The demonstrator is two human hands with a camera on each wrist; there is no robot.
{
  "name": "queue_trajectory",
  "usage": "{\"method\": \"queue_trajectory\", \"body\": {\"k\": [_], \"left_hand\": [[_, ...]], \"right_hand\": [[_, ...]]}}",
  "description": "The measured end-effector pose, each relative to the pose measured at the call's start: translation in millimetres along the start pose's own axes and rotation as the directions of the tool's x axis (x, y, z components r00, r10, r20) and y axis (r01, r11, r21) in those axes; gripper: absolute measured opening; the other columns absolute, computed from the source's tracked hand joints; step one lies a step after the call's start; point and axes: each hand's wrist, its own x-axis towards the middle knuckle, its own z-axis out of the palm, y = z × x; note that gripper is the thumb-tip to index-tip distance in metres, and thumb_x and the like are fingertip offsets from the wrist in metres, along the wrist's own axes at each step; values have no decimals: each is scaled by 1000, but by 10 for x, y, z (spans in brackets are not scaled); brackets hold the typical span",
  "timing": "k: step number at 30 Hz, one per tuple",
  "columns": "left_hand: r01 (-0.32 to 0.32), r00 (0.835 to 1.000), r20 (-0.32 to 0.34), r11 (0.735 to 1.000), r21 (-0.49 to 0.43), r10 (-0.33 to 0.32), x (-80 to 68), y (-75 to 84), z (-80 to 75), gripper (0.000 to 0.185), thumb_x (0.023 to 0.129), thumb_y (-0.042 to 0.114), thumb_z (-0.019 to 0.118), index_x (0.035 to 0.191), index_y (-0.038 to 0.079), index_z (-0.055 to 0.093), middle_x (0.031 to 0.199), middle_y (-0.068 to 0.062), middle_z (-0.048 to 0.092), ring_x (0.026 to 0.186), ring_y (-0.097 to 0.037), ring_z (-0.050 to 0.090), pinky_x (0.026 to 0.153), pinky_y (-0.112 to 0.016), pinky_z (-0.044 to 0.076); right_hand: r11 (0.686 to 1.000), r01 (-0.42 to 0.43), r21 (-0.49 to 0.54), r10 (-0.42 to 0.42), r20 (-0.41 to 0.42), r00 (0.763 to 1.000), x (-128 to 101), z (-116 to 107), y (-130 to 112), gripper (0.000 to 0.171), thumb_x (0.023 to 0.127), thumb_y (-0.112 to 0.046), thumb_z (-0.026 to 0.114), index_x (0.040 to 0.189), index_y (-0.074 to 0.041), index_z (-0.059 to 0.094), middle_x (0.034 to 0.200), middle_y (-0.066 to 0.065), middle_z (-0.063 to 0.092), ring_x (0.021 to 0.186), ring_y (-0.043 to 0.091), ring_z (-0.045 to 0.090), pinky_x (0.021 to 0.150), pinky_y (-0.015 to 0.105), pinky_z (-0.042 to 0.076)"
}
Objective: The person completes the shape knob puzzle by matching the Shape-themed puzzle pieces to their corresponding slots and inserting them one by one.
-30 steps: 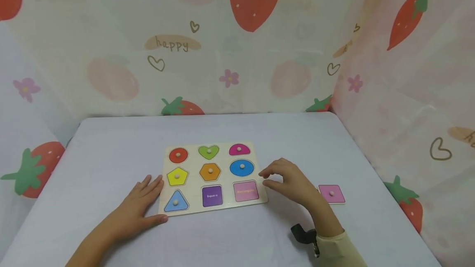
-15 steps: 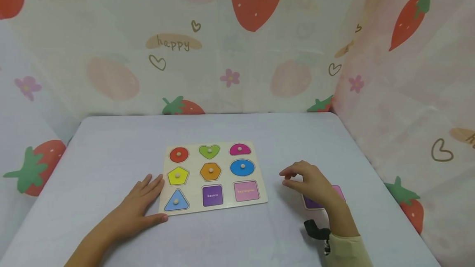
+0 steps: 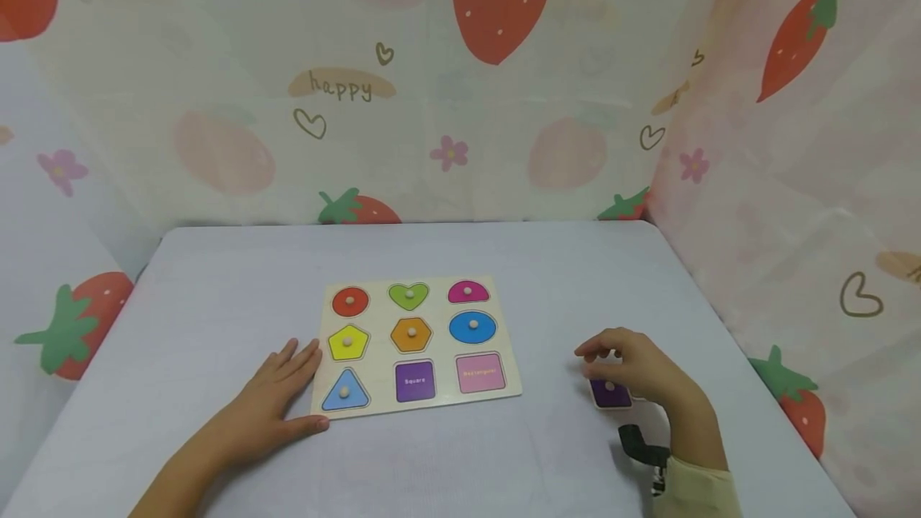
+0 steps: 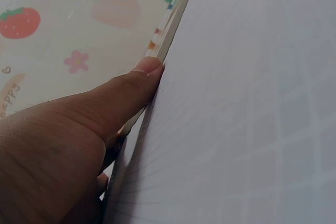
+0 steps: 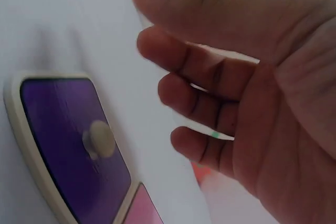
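Observation:
My left hand (image 3: 269, 398) rests at the left side of a pale wooden puzzle board (image 3: 445, 374), with fingers and thumb extended against its edge. Knobbed shapes fill the board except for the printed purple square slot (image 3: 415, 380) and pink rectangle slot (image 3: 480, 372). My right hand (image 3: 647, 366) hovers with loosely bent fingers over a purple square puzzle piece (image 3: 612, 398), holding nothing. In the right wrist view, the piece's round wooden knob (image 5: 103, 139) stands apart from the fingers. A pink puzzle piece (image 5: 142, 211) lies beside it, hidden behind my hand in the head view.
A white cloth (image 3: 460, 462) covers the table. Strawberry-printed curtains (image 3: 403, 134) rise along the back and sides. A black strap (image 3: 640, 446) sticks out by my right wrist.
My right hand has moved right from beside the board to above the purple square piece, covering the pink one in the head view. My left hand stays at the board.

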Motion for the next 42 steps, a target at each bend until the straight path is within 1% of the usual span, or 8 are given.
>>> {"method": "queue_trajectory", "body": {"k": [4,6,8,14,18,28,32,42], "left_hand": [[-8,1000,-1,1000,1,8,-6,-7,-5,110,78,76,69,162,18,31,171,-2,23,159,-38,7,123,-66,16],[-15,1000,-4,1000,0,15,-8,-10,-9,109,78,75,70,162,17,32,171,-3,23,159,-38,7,124,-65,16],[-22,1000,-6,1000,-1,22,-7,-13,-11,109,78,74,71,162,17,32,171,-4,24,159,-38,7,124,-65,16],[-19,1000,-3,1000,-1,19,-2,-20,1,110,78,74,71,163,17,31,171,-4,23,159,-38,6,125,-63,13],[-11,1000,0,1000,-8,11,-7,-6,-1,110,78,75,70,162,16,31,171,-5,23,159,-38,6,125,-64,14],[-10,1000,-1,1000,2,10,-11,5,-1,110,78,74,71,162,16,31,171,-6,23,158,-40,7,124,-66,15],[-15,1000,-4,1000,3,15,-8,-3,9,110,78,75,70,162,16,31,171,-5,23,158,-39,7,124,-65,14],[-28,1000,-9,1000,8,28,-1,36,-21,110,78,75,70,162,15,32,170,-6,25,158,-39,9,123,-66,18]], "right_hand": [[993,-109,50,106,54,993,-52,-39,79,25,88,-20,81,113,-18,77,105,2,66,86,19,59,65,30,55],[988,-136,70,131,74,989,-64,-54,112,26,86,-18,82,112,-17,77,103,4,67,82,20,58,60,29,54],[988,-136,76,129,92,987,-71,-69,140,26,86,-16,83,112,-15,77,102,4,70,85,20,57,62,28,54],[977,-174,127,151,171,974,-83,-80,179,23,88,-13,80,110,-10,76,110,7,72,94,20,66,74,33,57],[973,-191,129,165,187,968,-77,-76,183,21,88,-12,80,108,-9,77,115,9,72,97,21,66,77,33,57],[976,-181,119,157,191,969,-109,-104,239,18,88,-7,79,106,-7,76,108,9,72,94,21,65,76,28,57],[976,-183,121,158,194,968,-112,-106,249,16,88,-7,78,103,-7,76,106,8,72,93,21,63,76,30,57],[982,-168,90,154,142,978,-75,-61,240,13,89,-13,79,101,-15,78,98,3,71,82,19,60,64,29,53]]}}
